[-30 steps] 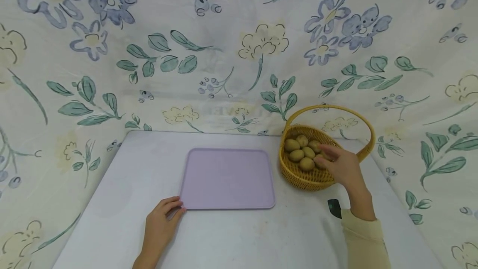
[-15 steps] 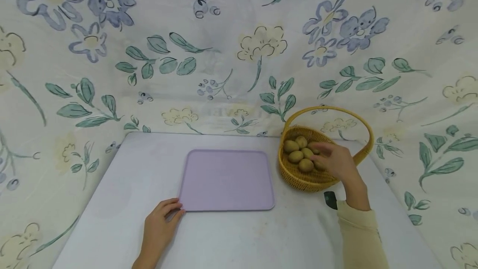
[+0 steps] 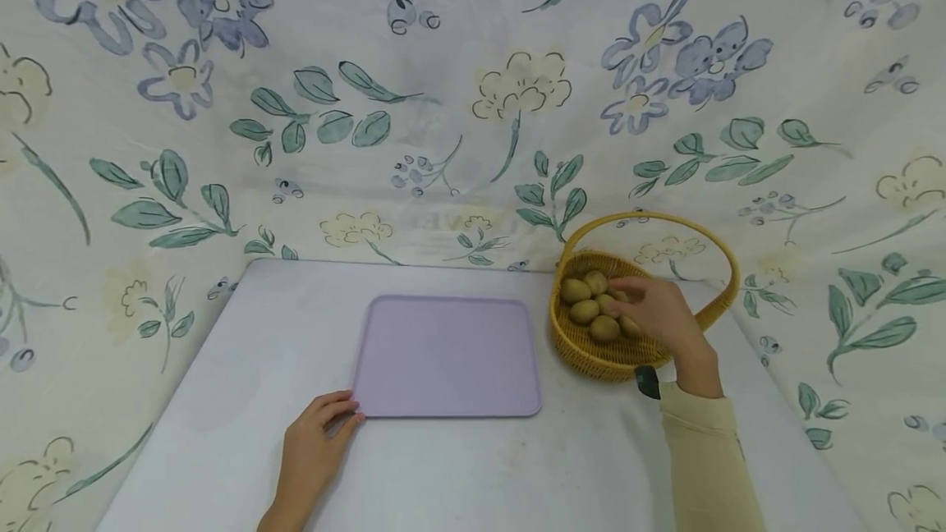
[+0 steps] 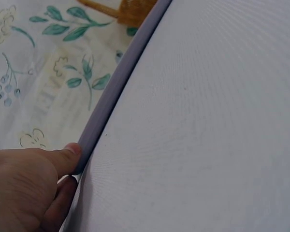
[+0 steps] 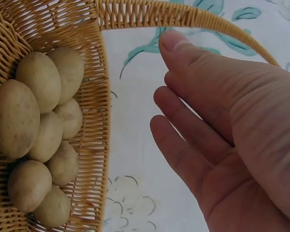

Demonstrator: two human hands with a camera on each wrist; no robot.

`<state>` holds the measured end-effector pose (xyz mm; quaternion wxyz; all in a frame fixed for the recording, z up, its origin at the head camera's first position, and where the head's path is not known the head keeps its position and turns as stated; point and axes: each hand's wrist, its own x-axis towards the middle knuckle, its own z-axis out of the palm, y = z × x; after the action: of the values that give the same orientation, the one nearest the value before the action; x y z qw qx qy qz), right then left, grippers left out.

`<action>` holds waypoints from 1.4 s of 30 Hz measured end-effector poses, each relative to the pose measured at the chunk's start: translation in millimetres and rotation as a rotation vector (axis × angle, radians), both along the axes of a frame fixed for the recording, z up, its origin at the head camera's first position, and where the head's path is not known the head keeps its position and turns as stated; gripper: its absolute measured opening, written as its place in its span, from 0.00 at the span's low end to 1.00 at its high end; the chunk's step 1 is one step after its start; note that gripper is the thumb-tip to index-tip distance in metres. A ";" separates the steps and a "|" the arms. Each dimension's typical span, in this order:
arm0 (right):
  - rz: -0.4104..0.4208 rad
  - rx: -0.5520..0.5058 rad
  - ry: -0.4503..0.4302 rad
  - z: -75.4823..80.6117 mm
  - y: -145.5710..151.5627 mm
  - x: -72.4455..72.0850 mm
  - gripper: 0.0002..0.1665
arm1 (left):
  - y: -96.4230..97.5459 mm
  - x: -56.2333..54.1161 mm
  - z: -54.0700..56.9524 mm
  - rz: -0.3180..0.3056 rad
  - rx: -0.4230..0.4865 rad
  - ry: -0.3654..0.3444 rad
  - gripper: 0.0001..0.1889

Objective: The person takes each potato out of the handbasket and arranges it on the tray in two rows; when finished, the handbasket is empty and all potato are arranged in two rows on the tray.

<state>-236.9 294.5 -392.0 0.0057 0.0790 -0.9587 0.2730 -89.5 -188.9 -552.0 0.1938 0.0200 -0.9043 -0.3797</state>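
Note:
A lilac tray [image 3: 449, 358] lies flat on the white table. At its near left corner my left hand [image 3: 314, 443] holds on, fingers on the left edge and thumb at the near edge. In the left wrist view the thumb [image 4: 71, 149] meets the tray rim [image 4: 104, 107]. To the right stands a wicker basket [image 3: 591, 361] holding several small brown potatoes [image 3: 605, 328]. My right hand [image 3: 660, 314] is over the basket in the head view, hiding some potatoes. In the right wrist view its fingers are relaxed and slightly bent, with nothing between them, apart from the potatoes [image 5: 14, 118].
The basket's tall arched handle [image 3: 727, 257] rises above its rim near my right hand. A dark device [image 3: 647, 382] sits at the right wrist. Floral cloth [image 3: 473, 105] hangs behind and beside the white table [image 3: 443, 474].
My right hand has moved a little left and farther in over the basket. The left hand stays at the tray corner, and the tray and potatoes look the same.

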 end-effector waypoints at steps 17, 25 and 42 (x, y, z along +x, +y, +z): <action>0.039 -0.032 -0.112 -11.5 -10.0 -31.9 0.25 | 0.3 1.9 5.6 0.016 0.003 -0.001 0.10; 0.050 -0.020 -0.095 -25.2 -10.6 -40.7 0.24 | -0.8 3.1 6.3 0.021 -0.008 -0.017 0.10; 0.109 -0.025 -0.060 -46.2 -5.9 -48.1 0.19 | 0.1 -0.3 5.1 0.025 -0.020 -0.047 0.10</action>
<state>-285.0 288.6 -438.2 -0.0368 0.1227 -0.9493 0.2872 -89.8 -188.8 -546.9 0.1774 0.0383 -0.9120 -0.3679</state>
